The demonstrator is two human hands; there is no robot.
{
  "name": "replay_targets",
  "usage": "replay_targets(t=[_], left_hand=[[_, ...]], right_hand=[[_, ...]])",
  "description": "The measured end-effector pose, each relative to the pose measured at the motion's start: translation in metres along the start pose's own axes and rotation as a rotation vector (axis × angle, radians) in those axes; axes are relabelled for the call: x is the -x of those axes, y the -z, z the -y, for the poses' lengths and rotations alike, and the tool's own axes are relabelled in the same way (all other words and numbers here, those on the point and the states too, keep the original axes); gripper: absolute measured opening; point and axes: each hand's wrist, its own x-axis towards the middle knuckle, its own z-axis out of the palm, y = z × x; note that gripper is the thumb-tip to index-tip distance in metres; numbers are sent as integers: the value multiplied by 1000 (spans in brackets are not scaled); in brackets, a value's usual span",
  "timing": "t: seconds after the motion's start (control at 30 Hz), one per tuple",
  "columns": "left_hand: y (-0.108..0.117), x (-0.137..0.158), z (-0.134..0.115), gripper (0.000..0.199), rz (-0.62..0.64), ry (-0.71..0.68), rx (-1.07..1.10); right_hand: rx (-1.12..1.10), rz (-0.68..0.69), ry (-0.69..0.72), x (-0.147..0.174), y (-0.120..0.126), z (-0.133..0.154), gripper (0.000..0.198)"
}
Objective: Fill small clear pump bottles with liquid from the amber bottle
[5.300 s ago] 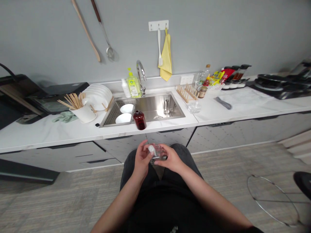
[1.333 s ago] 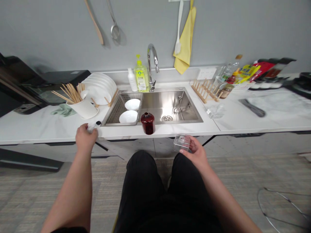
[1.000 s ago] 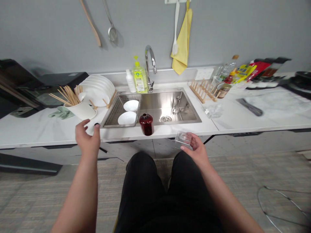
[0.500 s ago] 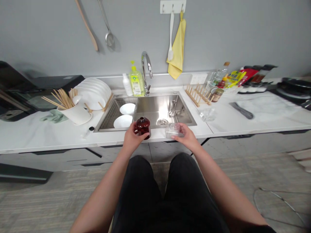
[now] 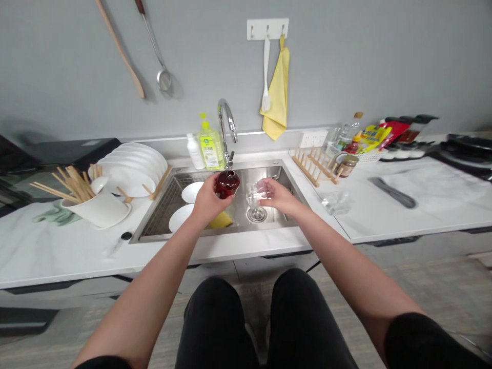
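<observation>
Over the sink (image 5: 144, 225), my left hand (image 5: 209, 199) is wrapped around a dark red-brown glass bottle (image 5: 227, 183) with an uncapped narrow neck. To its right, also above the basin, my right hand (image 5: 277, 195) grips a small clear container (image 5: 254, 192); its exact kind is hard to make out. Beneath the left hand lies a yellow sponge or cloth (image 5: 221, 220) in the sink. White bowls (image 5: 180, 219) sit in the basin's left part. The drain (image 5: 257, 214) is just below the clear container.
Behind the sink stand the faucet (image 5: 226, 123) and a dish soap bottle (image 5: 210, 149). White plates (image 5: 132, 169) and a chopstick holder (image 5: 102, 207) are left. Right of the sink are a wooden rack (image 5: 317, 166) and a clear crumpled-looking item (image 5: 336, 202).
Both hands have moved forward from the counter's front edge to over the sink, carrying the bottle and the clear container. The camera view has shifted, and the yellow item in the sink now shows.
</observation>
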Motion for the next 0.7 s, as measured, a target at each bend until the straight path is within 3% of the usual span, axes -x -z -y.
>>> replay_targets(t=[0.17, 0.3, 0.47, 0.7], left_hand=[[-28, -40, 44, 72, 24, -51, -164], [-41, -54, 77, 73, 49, -78, -209], [-43, -56, 99, 77, 110, -42, -272], [-40, -52, 103, 77, 183, -80, -258]], right_hand=[[34, 53, -58, -64, 1, -38, 59], [-26, 21, -109, -92, -4, -70, 60], [-63, -15, -122, -97, -9, -90, 65], [-105, 20, -122, -96, -7, -89, 63]])
